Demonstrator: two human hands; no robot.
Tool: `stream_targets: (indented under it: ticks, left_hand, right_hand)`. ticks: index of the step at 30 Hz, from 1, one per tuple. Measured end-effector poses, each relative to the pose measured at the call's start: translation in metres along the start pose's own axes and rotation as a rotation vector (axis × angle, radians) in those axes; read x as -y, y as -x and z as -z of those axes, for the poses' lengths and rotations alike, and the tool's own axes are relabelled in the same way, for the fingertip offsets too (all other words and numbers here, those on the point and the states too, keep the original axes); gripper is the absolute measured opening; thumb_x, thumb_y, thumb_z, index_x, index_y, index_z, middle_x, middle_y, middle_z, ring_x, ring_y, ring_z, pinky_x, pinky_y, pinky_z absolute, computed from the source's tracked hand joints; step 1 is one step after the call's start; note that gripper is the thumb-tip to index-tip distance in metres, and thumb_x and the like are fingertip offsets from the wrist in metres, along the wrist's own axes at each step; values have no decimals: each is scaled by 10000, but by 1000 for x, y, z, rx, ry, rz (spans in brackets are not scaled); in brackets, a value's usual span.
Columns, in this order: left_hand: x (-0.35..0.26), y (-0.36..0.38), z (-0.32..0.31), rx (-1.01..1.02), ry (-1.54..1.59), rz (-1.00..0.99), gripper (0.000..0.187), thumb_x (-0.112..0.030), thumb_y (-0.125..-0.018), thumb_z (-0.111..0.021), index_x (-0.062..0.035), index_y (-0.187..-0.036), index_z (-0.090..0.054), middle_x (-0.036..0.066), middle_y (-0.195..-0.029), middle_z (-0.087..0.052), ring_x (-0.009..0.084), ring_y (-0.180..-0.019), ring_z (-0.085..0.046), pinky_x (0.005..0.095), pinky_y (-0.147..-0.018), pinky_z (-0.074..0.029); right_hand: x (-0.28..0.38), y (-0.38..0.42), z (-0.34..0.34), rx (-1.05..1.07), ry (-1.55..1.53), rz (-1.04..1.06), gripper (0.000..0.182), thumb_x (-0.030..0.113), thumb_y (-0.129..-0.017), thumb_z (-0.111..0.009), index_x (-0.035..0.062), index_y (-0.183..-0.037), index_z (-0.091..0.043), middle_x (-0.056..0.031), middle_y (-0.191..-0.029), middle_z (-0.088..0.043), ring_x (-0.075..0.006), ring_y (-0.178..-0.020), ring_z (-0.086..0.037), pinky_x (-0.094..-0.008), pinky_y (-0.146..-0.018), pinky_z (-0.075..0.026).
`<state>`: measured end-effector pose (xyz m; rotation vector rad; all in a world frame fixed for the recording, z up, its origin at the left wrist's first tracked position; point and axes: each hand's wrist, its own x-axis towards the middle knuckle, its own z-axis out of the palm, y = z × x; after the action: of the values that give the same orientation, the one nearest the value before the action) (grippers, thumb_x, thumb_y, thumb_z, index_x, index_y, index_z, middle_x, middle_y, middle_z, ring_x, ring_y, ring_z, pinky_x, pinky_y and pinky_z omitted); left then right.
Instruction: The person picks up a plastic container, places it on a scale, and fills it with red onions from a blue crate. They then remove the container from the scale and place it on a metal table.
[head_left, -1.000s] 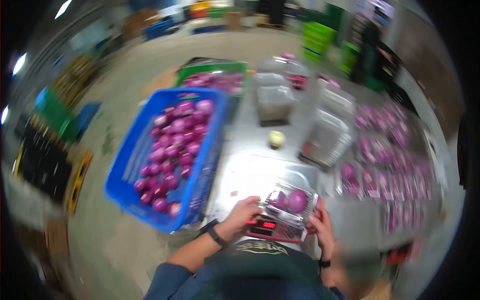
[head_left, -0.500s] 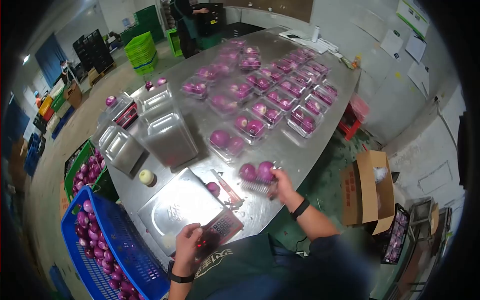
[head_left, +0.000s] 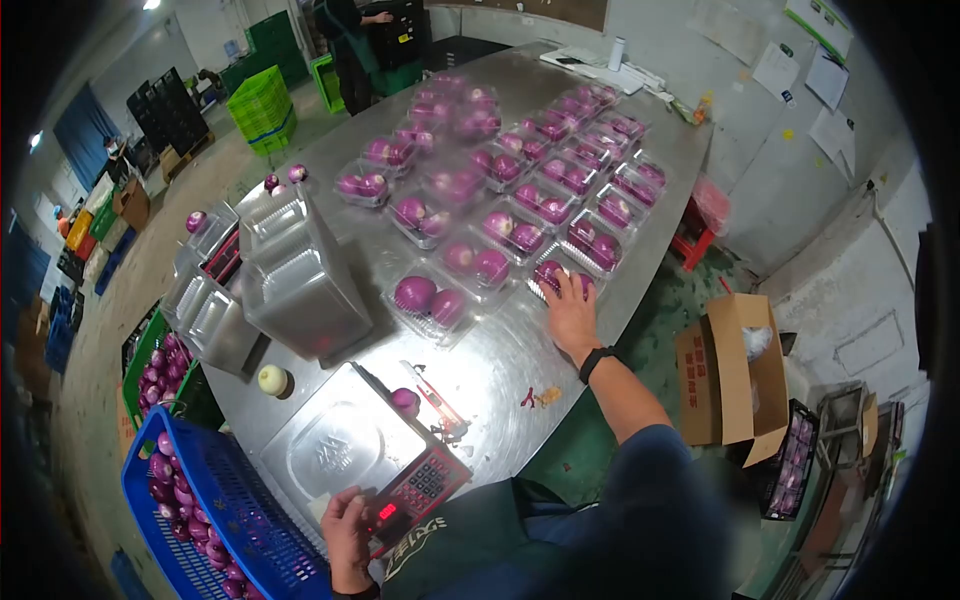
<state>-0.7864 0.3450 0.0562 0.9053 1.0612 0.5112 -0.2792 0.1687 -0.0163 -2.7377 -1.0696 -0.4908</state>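
Note:
My right hand [head_left: 572, 318] reaches out over the table, its fingers curled over a clear plastic tray of red onions [head_left: 548, 272] at the near end of a row. Close to my body, my left hand [head_left: 347, 520] is closed beside the red keypad [head_left: 418, 490] of a scale. A small pale patch shows at its fingertips; I cannot make out what it is. The scale's metal pan [head_left: 335, 440] carries nothing, and the display glows red. One loose red onion [head_left: 405, 402] lies behind the scale, and a peeled pale onion [head_left: 272, 380] lies to its left.
Several filled onion trays [head_left: 515, 232] stand in rows on the metal table [head_left: 500, 400]. Stacked plastic trays [head_left: 305, 280] are at the left. A blue crate of onions [head_left: 225, 500] adjoins the near left edge. A cardboard box [head_left: 735, 380] stands right. Another person [head_left: 345, 50] is beyond the table.
My right hand has carried the tray of onions away from me and set it by the row's near end. My left hand has shifted slightly left and down, still by the scale.

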Motion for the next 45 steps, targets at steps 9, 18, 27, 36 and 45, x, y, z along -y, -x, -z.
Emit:
stream_targets:
  ticks: [9,18,27,36,45]
  left_hand:
    - [-94,71,25,-398,-194,-184,285,-96,-1004,-638,22,-1262,-610,81,-1023,-653,131,-803,-600,231,-686,-478]
    - [-114,149,132,-730,-351,-364,267,-145,-986,-691,34,-1183,-662,70,-1007,-680,113,-786,-616,231,-663,-484]
    - [-90,163,238,-861,-408,-455,172,-103,-965,-698,-4,-1097,-646,18,-833,-626,74,-676,-549,223,-577,-434]
    - [-88,189,330,-870,-650,-235,228,-177,-911,-756,10,-1037,-723,31,-816,-706,86,-750,-611,281,-668,-497]
    - [-89,142,444,-675,-1102,47,395,-321,-815,-768,-9,-1053,-719,203,-971,-739,379,-920,-709,428,-823,-554]
  right_hand:
    - [-67,-25,-13,13,126,8,518,157,-909,-603,305,-1405,-598,-45,-1545,-441,-325,-1449,-362,-633,-1170,-274]
    - [-51,-139,-17,147,76,-412,372,188,-912,-615,109,-1267,-693,-172,-1520,-478,-381,-1428,-400,-626,-1131,-332]
    - [251,-170,100,-214,-831,605,317,183,-906,-666,3,-1166,-667,-193,-1215,-668,-380,-1195,-601,-451,-1059,-469]
    - [374,-200,60,156,-373,889,344,339,-1038,-537,27,-1060,-680,-260,-996,-690,-465,-959,-647,-536,-798,-502]
    - [369,-199,68,87,-502,629,342,220,-898,-780,15,-795,-526,-92,-679,-516,-183,-642,-464,-365,-623,-424]
